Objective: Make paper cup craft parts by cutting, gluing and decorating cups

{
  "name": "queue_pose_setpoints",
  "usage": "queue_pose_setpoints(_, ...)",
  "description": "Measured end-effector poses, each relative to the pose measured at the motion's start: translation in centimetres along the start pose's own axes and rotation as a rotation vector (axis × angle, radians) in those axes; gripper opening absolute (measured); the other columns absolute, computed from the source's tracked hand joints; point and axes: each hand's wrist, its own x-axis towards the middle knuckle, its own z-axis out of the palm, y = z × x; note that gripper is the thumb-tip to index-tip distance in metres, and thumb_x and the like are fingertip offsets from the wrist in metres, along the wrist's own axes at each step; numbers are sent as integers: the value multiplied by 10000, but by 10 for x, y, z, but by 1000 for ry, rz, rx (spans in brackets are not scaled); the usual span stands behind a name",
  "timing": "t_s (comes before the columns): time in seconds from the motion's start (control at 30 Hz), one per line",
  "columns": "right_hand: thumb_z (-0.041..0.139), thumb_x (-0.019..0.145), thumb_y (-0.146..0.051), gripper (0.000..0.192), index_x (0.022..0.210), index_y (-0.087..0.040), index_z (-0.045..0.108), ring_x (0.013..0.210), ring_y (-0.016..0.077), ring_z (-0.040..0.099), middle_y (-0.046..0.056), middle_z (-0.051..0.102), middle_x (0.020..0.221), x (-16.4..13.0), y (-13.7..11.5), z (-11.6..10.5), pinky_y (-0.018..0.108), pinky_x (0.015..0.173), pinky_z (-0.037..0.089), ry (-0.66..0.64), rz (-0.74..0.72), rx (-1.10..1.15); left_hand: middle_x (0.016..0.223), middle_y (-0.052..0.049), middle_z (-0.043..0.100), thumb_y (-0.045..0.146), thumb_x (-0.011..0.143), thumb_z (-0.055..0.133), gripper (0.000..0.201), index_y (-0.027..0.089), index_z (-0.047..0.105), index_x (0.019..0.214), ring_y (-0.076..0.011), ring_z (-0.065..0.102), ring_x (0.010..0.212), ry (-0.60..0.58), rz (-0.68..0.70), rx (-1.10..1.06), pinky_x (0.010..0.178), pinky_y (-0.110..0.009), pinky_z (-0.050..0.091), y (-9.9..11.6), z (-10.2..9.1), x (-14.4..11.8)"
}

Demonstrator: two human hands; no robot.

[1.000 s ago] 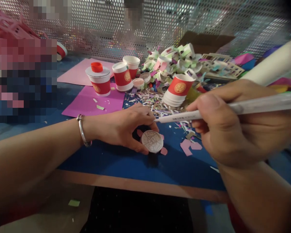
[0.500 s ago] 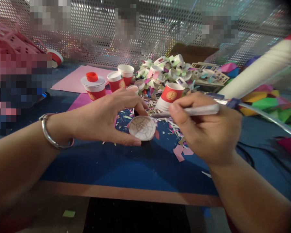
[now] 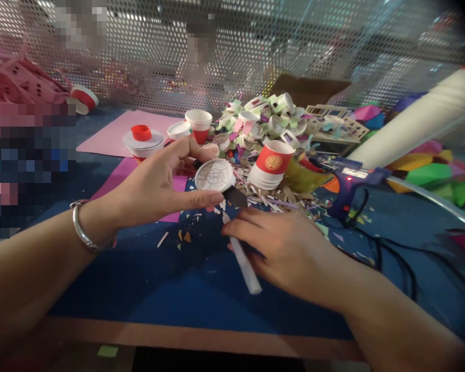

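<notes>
My left hand (image 3: 160,183) holds a small round paper disc (image 3: 214,174) with a cut pattern, pinched between thumb and fingers and lifted above the blue table (image 3: 201,289). A silver bangle (image 3: 82,227) circles that wrist. My right hand (image 3: 284,248) lies low over the table, palm down, resting on a white craft knife (image 3: 243,261) whose dark tip points toward the disc. Whether the fingers grip the knife or only press on it is unclear.
Red and white paper cups (image 3: 271,163) stand behind, one capped with a red lid (image 3: 141,133). A heap of paper scraps (image 3: 271,116) sits beyond them. A blue glue gun (image 3: 351,183) with a black cord lies right. Pink sheets (image 3: 116,137) lie left. Perforated metal screen (image 3: 232,46) behind.
My left hand lifted the disc off the table and up to the left. My right hand dropped from a writing grip and laid the knife down on the table.
</notes>
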Motion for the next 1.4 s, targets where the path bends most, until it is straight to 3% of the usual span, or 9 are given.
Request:
queue_pose_setpoints(0.1, 510, 938, -130, 286, 1150, -214, 683, 764, 222, 674, 52, 695, 978, 1, 0, -1, 341, 614, 438, -103, 18, -8, 1305, -88, 626, 378, 750, 851, 504, 255, 568, 1149, -284, 626, 1163, 21, 3, 28, 1009, -480, 528, -4, 2, 0)
queue_pose_setpoints(0.2, 495, 956, -132, 285, 1155, -218, 681, 798, 218, 683, 42, 694, 974, 2, 3, -2, 340, 635, 446, -128, 57, 35, 1293, -81, 608, 392, 755, 842, 518, 277, 558, 1173, -293, 598, 1192, 37, 30, 132, 1023, -501, 518, -8, 4, -1)
queue_pose_setpoints(0.43, 530, 986, -254, 178, 1023, -196, 693, 759, 196, 662, 40, 702, 895, 2, 11, -5, 325, 665, 467, 76, 209, 120, 1246, -91, 554, 390, 753, 841, 490, 246, 569, 1134, -269, 611, 1095, 102, 33, 192, 930, -476, 576, -11, 9, -2)
queue_pose_setpoints(0.63, 612, 937, -275, 163, 1044, -188, 701, 629, 137, 597, 23, 695, 846, 4, 9, -11, 269, 573, 447, 242, 424, 256, 1243, -93, 572, 332, 779, 838, 457, 229, 574, 1137, -268, 612, 1130, 107, 20, 141, 936, -462, 587, -3, 16, -3)
queue_pose_setpoints(0.8, 634, 910, -264, 146, 1006, -180, 705, 630, 135, 596, 27, 695, 821, 8, 9, -12, 257, 554, 451, 268, 423, 360, 1294, -109, 562, 322, 773, 844, 474, 228, 570, 1147, -294, 535, 1267, 105, 128, 236, 932, -439, 581, 7, 20, -5)
queue_pose_setpoints(1.0, 585, 971, -343, 204, 1076, -208, 695, 540, 114, 598, -2, 682, 737, 10, 10, -10, 230, 482, 465, 227, 518, 699, 1299, -133, 550, 378, 757, 857, 520, 217, 580, 1166, -316, 493, 1276, 198, 180, 435, 939, -477, 562, 12, 20, -5)
queue_pose_setpoints(1.23, 611, 969, -371, 228, 1079, -192, 699, 489, 86, 568, -34, 608, 604, 9, 6, -12, 187, 464, 467, 258, 561, 859, 1173, -117, 592, 315, 753, 861, 474, 225, 573, 1118, -317, 510, 1196, 230, 162, 427, 865, -484, 560, 10, 25, -6)
queue_pose_setpoints(1.4, 667, 918, -288, 127, 987, -184, 692, 487, 72, 554, -17, 639, 689, 13, 5, -5, 178, 437, 457, 280, 565, 892, 1145, -112, 587, 257, 726, 878, 489, 194, 580, 1108, -296, 518, 1159, 237, 146, 394, 850, -434, 553, 9, 29, -7)
